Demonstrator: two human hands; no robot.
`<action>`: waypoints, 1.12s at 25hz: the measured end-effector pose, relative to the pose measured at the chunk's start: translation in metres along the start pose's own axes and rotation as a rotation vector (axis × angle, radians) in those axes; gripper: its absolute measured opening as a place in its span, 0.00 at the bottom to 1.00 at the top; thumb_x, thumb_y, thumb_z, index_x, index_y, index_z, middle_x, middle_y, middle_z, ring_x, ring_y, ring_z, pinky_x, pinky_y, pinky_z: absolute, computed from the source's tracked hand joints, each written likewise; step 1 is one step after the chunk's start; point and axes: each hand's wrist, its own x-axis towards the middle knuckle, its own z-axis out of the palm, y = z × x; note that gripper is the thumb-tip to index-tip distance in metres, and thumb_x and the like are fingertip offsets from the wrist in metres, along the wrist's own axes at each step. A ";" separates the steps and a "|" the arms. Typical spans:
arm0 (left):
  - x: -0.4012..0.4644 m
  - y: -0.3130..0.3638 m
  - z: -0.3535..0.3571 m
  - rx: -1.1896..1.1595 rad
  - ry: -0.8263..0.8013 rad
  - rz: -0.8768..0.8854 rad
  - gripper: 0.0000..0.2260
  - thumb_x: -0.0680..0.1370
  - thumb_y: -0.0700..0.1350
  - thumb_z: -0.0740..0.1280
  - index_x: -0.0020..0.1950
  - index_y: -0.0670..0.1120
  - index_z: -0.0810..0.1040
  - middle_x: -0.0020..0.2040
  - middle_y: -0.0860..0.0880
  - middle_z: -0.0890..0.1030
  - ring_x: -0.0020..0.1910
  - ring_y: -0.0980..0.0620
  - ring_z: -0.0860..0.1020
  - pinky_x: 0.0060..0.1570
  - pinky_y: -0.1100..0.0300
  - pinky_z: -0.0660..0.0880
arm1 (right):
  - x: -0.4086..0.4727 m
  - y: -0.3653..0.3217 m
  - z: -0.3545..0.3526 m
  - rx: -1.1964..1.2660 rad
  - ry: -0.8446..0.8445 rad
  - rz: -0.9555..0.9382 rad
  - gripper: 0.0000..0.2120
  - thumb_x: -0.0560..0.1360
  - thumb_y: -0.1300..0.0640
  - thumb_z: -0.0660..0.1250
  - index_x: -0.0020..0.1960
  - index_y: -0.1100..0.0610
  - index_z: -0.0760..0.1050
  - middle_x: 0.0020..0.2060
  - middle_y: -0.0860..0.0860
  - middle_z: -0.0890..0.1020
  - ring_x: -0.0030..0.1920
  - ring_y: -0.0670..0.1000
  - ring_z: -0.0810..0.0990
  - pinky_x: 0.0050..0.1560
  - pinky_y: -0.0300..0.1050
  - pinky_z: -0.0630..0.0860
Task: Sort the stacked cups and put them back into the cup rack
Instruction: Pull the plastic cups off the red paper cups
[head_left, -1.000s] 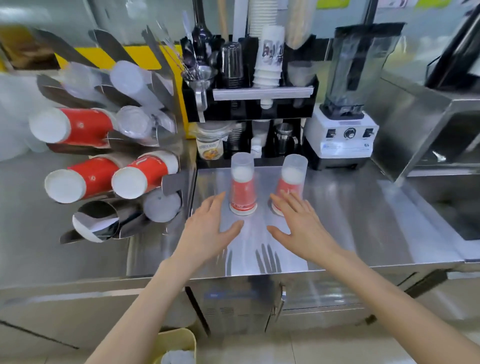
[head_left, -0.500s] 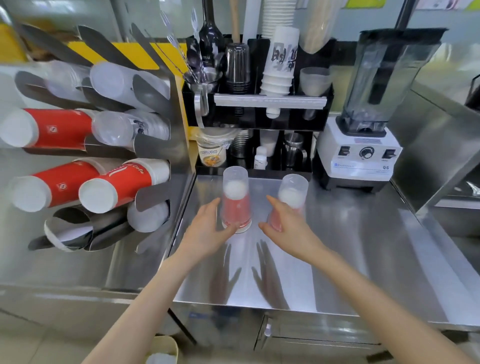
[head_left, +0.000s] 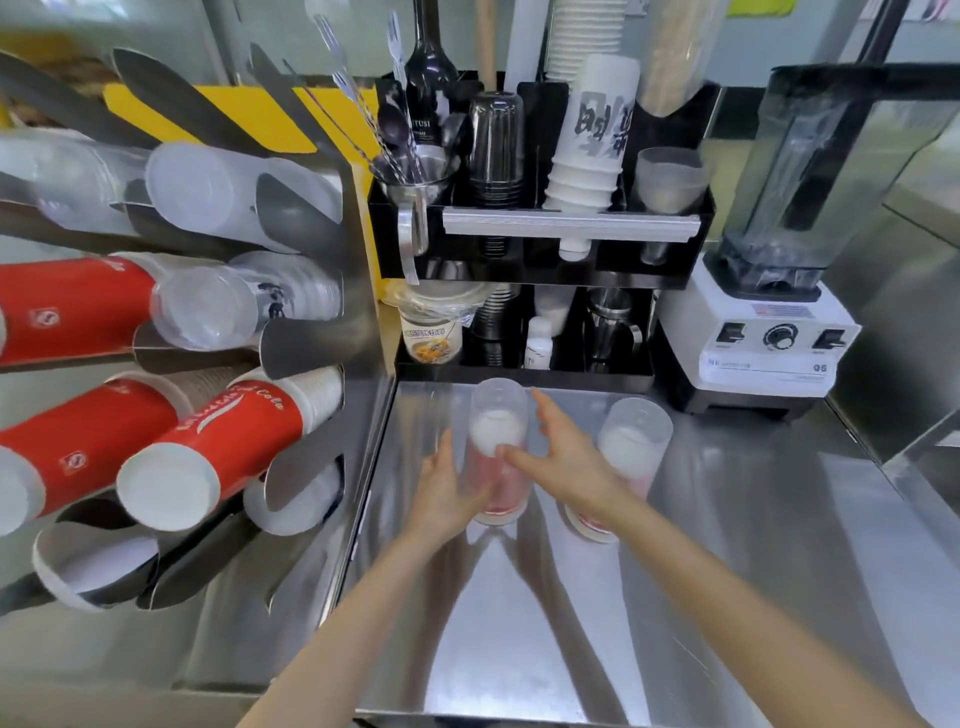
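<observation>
Two upside-down stacks stand on the steel counter, each a frosted clear plastic cup over a red paper cup. My left hand (head_left: 445, 492) wraps the lower left side of the left stack (head_left: 497, 415). My right hand (head_left: 566, 462) touches that stack's right side with fingers spread, the thumb across its front. The right stack (head_left: 638, 441) stands just behind my right hand, partly hidden by it. The metal cup rack (head_left: 311, 332) on the left holds red paper cups (head_left: 218, 441) and clear cups (head_left: 208, 306) lying in angled chutes.
A black organiser (head_left: 571, 223) with cups, spoons and a bottle stands behind the stacks. A white blender (head_left: 769, 332) sits at the back right. A lidded food tub (head_left: 431, 332) is under the organiser. A raised steel edge runs on the right.
Both hands moved forward from hovering in front of the two stacks. The left hand closed on the left stack, and the right hand shifted from the right stack to the left one.
</observation>
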 end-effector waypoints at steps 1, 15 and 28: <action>0.007 -0.003 0.001 -0.010 -0.009 -0.013 0.41 0.72 0.49 0.69 0.75 0.45 0.45 0.76 0.42 0.55 0.75 0.46 0.56 0.68 0.56 0.60 | 0.006 -0.001 0.004 0.017 0.005 0.002 0.40 0.70 0.51 0.69 0.73 0.54 0.49 0.72 0.55 0.61 0.72 0.53 0.61 0.71 0.51 0.61; 0.038 -0.024 0.001 -0.114 -0.132 0.092 0.31 0.72 0.50 0.68 0.70 0.46 0.58 0.64 0.45 0.71 0.61 0.48 0.72 0.56 0.58 0.70 | 0.016 -0.010 0.007 0.174 0.162 -0.079 0.24 0.69 0.59 0.71 0.62 0.55 0.67 0.53 0.46 0.74 0.57 0.49 0.74 0.60 0.44 0.71; 0.011 0.027 -0.030 -0.012 0.209 0.387 0.29 0.69 0.52 0.71 0.66 0.45 0.65 0.64 0.46 0.68 0.65 0.49 0.67 0.65 0.50 0.67 | -0.013 -0.053 -0.037 0.076 0.222 -0.369 0.26 0.69 0.53 0.70 0.63 0.42 0.64 0.57 0.39 0.74 0.55 0.37 0.73 0.55 0.22 0.67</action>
